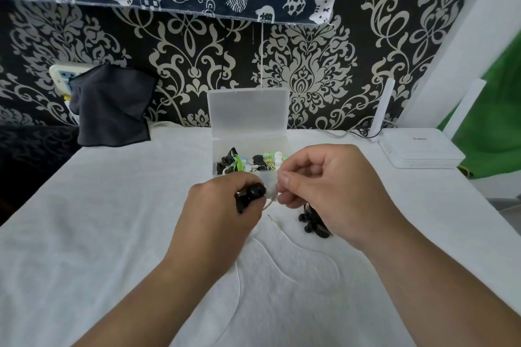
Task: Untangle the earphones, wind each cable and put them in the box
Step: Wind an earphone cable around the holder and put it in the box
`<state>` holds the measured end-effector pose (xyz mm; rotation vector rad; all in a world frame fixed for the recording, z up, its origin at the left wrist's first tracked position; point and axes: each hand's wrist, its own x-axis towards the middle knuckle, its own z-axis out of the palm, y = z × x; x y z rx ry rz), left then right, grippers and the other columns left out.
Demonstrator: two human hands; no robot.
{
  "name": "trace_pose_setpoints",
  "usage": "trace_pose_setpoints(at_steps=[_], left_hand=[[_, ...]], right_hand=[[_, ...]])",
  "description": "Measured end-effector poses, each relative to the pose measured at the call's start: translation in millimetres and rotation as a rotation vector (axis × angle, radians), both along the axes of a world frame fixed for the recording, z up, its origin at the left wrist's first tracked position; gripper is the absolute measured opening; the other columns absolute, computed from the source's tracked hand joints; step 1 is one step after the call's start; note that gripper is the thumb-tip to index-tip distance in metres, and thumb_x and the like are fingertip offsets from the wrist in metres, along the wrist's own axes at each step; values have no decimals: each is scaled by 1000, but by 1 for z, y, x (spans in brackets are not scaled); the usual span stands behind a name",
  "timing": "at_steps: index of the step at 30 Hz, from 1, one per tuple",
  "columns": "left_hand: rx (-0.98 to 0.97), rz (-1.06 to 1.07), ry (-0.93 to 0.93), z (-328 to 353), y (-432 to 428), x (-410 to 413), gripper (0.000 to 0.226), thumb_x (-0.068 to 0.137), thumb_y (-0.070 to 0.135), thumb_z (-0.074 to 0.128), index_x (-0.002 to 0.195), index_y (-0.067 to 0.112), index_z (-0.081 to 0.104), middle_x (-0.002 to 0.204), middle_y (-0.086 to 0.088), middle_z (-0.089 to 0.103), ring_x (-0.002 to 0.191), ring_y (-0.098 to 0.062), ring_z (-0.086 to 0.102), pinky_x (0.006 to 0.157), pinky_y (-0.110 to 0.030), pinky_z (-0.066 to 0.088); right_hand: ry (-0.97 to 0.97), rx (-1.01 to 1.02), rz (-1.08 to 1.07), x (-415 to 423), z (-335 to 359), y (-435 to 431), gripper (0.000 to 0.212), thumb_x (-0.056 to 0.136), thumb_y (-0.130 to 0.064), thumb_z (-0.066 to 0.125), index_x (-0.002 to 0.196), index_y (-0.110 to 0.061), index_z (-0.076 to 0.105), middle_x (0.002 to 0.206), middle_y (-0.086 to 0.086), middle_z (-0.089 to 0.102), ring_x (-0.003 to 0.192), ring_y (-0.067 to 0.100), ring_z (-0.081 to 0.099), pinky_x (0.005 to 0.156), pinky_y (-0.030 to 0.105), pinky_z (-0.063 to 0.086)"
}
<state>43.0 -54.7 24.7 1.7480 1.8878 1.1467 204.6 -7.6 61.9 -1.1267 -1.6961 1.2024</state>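
Note:
A clear plastic box (221, 146) stands open at the table's far middle, its lid (248, 110) upright, holding several black, green and white earphones (245, 162). Just in front of it my left hand (220, 203) grips a black earphone bundle (251, 196). My right hand (324, 189) pinches a white earbud (271, 191) right beside it. The white cable (282, 259) trails from the hands in loops over the white cloth toward me. A black earphone set (313, 224) lies on the cloth, partly under my right hand.
A white tablecloth (112, 234) covers the table. A white router (417, 149) sits at the back right, a dark cloth (112, 107) hangs over a wall socket at the back left. The patterned wall rises right behind the box.

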Motion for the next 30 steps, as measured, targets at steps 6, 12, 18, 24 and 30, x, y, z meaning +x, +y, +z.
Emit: trace_pose_setpoints(at_steps=[6,12,18,24,30], left_hand=[[-62,27,-203,5,3,0,15,83,24,76,75,36,70,65,14,69,56,-8,65,57,-25,52],[-54,30,-326,8,4,-3,20,84,14,75,76,33,72,65,9,70,53,-11,65,51,-15,48],[-63,78,-207,3,5,-4,16,83,20,74,75,33,71,66,15,69,58,-8,66,62,-33,56],[-164,-39,-220,-2,7,-9,9,91,26,67,85,30,72,74,16,71,60,-5,67,58,-25,55],[-154,-135,-210,-4,4,-3,12,97,22,59,94,26,69,77,16,69,64,4,63,52,-10,44]], right_hand=[[117,-128,-68,-2,-6,0,13,81,0,77,84,-2,64,64,9,68,58,19,66,56,27,54],[266,-461,-113,-14,-16,-2,13,89,-14,72,90,-5,62,68,10,69,57,20,64,51,26,51],[118,-239,-140,-14,-16,-8,9,92,-6,66,85,-6,71,68,10,72,51,14,65,43,17,44],[-44,65,-95,-13,-17,-6,12,87,-10,74,79,-19,74,65,-5,71,55,10,68,54,25,54],[-262,289,-130,-4,-19,4,11,83,-20,78,77,-28,74,75,-17,63,68,3,57,62,18,44]])
